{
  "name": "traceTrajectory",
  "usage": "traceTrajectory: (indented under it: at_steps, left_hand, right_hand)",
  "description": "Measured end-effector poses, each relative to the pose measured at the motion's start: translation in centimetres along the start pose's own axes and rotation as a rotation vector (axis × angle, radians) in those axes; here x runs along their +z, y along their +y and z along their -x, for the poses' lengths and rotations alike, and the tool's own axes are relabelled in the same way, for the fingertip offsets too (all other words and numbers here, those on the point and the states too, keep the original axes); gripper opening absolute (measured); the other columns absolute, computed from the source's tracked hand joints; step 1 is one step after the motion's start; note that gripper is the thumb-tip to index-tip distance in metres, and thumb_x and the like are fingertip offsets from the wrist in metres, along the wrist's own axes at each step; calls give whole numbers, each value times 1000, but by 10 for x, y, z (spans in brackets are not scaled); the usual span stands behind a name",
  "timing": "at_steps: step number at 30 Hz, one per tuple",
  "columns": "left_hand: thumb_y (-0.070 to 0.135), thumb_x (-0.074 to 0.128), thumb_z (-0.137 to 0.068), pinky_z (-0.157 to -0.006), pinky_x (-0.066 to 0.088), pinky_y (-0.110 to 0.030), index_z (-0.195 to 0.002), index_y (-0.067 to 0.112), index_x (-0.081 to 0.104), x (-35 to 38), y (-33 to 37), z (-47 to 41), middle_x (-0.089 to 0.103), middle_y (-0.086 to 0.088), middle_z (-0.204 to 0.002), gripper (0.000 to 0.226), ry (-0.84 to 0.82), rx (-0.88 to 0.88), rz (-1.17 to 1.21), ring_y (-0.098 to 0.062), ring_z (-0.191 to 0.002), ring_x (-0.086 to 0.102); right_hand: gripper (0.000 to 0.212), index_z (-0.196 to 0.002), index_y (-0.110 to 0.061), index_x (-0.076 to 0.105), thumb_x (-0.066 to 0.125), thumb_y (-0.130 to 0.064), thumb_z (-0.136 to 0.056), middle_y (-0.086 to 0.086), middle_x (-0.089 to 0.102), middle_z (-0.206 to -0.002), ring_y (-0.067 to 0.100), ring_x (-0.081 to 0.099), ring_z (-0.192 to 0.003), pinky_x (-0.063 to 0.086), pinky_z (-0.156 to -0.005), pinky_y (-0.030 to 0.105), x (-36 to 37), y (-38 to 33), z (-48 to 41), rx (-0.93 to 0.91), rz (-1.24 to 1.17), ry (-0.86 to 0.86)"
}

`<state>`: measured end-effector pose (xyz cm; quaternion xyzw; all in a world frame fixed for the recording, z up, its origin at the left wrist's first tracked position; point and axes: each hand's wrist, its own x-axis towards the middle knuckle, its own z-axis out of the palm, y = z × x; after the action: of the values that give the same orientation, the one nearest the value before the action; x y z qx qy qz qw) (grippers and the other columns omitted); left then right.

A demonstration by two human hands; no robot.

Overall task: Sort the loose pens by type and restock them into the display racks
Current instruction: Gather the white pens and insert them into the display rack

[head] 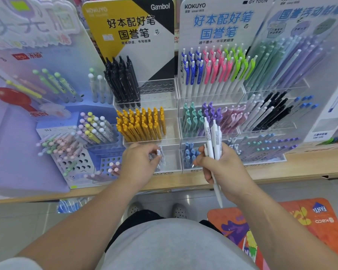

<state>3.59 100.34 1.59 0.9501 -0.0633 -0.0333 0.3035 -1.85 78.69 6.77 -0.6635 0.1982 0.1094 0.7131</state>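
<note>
Shirt (164, 242) low in frame. Right hand (222, 166) grips white pens (213, 137); left hand (139, 160) curls into bottom tray (173, 164), grip unclear. Mid-restock; next: seat one pen upright.

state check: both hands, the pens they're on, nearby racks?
left hand: fingers curled at pale pens in bottom tray; grip blurred.
right hand: grips white pens, upright.
yellow pens: racked, tier mostly full.
black pens: racked, holes beside them empty.
</note>
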Motion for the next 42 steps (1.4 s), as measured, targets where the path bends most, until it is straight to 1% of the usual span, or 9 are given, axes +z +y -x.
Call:
traceTrajectory:
  at_steps: [5, 8, 13, 19, 23, 25, 29, 35, 42]
  left_hand:
    - [25, 83, -76, -78, 36, -36, -96, 21, 80, 10, 1, -1, 59, 2, -92, 21, 47, 16, -209, -26, -94, 50]
    - [32, 80, -79, -79, 30, -36, -100, 25, 79, 12, 3, -3, 47, 6, -91, 23, 19, -14, -289, -24, -97, 44]
    - [35, 75, -83, -78, 20, -34, -106, 26, 77, 14, 10, -7, 41, 6, -92, 25, -14, -24, -376, -23, -99, 40]
    - [43, 80, -76, -81, 32, -39, -100, 24, 78, 14, 6, -5, 44, 5, -92, 31, 18, 13, -373, -23, -96, 43]
    - [40, 79, -78, -79, 43, -38, -93, 22, 75, 0, 22, 5, 52, 7, -93, 24, 123, 79, -90, -16, -92, 46]
    - [38, 73, -85, -78, 44, -30, -89, 27, 73, -10, 44, 9, 58, 10, -90, 12, 13, 17, 185, -9, -88, 52]
    - [19, 70, -91, -61, 45, -14, -85, 21, 77, -23, 86, 15, 69, 11, -74, 9, -194, -206, 757, 1, -66, 55]
    - [9, 61, -96, -41, 40, -16, -80, 3, 67, -32, 102, 13, 59, 10, -53, 18, -210, -301, 1029, -1, -45, 51]
    - [19, 66, -93, -61, 41, -28, -91, 11, 77, -30, 89, 4, 63, -4, -76, 14, -181, -341, 1094, -15, -70, 52]
  right_hand:
    - [20, -98, -6, 57, 65, 5, -84, 0, 53, -57, 19, 42, -43, 36, -43, 29, 0, -1, 0, 2, 17, 11]
    - [21, -99, -6, 57, 65, 4, -83, 8, 55, -66, 19, 44, -44, 37, -44, 30, 0, 0, 1, 3, 21, 11]
    - [22, -102, -2, 57, 66, 4, -82, 7, 52, -62, 19, 44, -44, 37, -43, 29, -4, 2, 0, 10, 24, 11]
    - [22, -104, -2, 57, 65, 3, -84, 5, 52, -55, 19, 44, -43, 37, -44, 29, -6, 2, 1, 15, 33, 19]
    - [22, -101, -4, 59, 64, 4, -81, 24, 53, -70, 19, 45, -45, 38, -47, 32, -3, -3, 1, 10, 53, -23]
    - [24, -99, -7, 60, 67, -1, -77, 32, 56, -74, 20, 45, -46, 38, -47, 31, 1, -5, 2, 1, 69, -84]
    - [23, -101, -10, 57, 64, 2, -82, 14, 67, -71, 22, 48, -48, 39, -47, 30, 12, -10, 3, -25, 112, -187]
    - [29, -107, -21, 56, 63, -2, -86, 13, 66, -71, 24, 50, -51, 42, -49, 33, 18, -13, 5, -36, 176, -297]
    - [14, -97, -28, 60, 68, -18, -92, 9, 55, -64, 23, 48, -52, 40, -46, 31, 11, -14, 5, -60, 146, -318]
